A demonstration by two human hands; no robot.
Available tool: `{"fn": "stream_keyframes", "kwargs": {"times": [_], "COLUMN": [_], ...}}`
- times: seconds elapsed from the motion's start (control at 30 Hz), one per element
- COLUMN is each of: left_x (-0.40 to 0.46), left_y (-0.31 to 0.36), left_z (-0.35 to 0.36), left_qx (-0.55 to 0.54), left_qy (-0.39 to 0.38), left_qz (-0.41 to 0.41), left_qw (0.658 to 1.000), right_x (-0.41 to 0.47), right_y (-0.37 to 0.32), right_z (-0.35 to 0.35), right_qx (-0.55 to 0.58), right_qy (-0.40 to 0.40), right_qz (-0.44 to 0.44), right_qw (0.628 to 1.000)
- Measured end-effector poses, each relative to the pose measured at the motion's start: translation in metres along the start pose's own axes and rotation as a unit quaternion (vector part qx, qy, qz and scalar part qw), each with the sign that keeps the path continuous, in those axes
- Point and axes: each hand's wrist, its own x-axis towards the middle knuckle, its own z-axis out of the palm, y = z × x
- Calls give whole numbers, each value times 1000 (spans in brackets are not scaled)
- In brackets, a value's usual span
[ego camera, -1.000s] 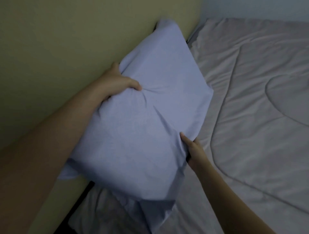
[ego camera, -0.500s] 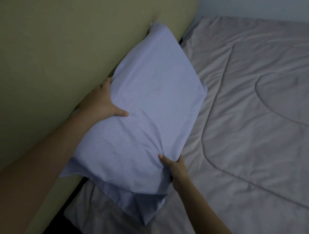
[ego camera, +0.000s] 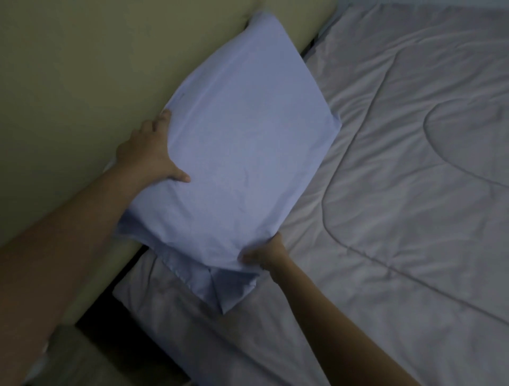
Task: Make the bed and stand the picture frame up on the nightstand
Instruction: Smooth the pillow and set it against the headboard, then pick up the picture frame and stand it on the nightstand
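A pale blue pillow (ego camera: 242, 143) leans against the beige headboard (ego camera: 82, 82) at the head of the bed. My left hand (ego camera: 150, 154) grips its left edge, thumb on the front and fingers behind. My right hand (ego camera: 264, 253) pinches the lower right corner, where the loose end of the pillowcase (ego camera: 220, 286) hangs onto the bed. A grey quilted cover (ego camera: 399, 193) lies spread over the mattress to the right. No picture frame or nightstand top is plainly in view.
A dark gap (ego camera: 110, 303) runs between the headboard and the mattress at lower left. A dim pale surface (ego camera: 91, 358) shows at the bottom left corner. A light wall (ego camera: 413, 2) borders the far edge of the bed.
The pillow has come down and back against the headboard and looks flatter. My left hand slid from a bunched grip on the front to the left edge; my right hand moved lower.
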Motion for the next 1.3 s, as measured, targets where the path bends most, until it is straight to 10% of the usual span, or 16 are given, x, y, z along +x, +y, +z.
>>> {"fn": "stream_keyframes", "kwargs": {"times": [0.13, 0.3, 0.47, 0.6, 1.1, 1.3], "left_x": [-45, -139, -267, -367, -521, -525], "left_y": [-11, -58, -118, -173, -301, -345], "left_z": [7, 37, 107, 159, 193, 220], "left_qx": [54, -13, -160, -165, -199, -221], "left_qy": [17, 72, -188, -315, -270, -238], "left_qz": [-2, -68, -212, -305, -394, -395], "left_qw": [998, 995, 946, 884, 856, 859], "right_x": [-26, -65, -100, -117, -169, -169], "right_y": [4, 10, 16, 30, 130, 158], "right_z": [-7, -5, 27, 82, 328, 401], "right_qx": [-236, -542, -744, -745, -807, -783], "right_qy": [1, 66, 15, -142, -277, -274], "right_qz": [-46, -88, -229, -261, -279, -250], "right_qw": [971, 833, 628, 598, 441, 499]}}
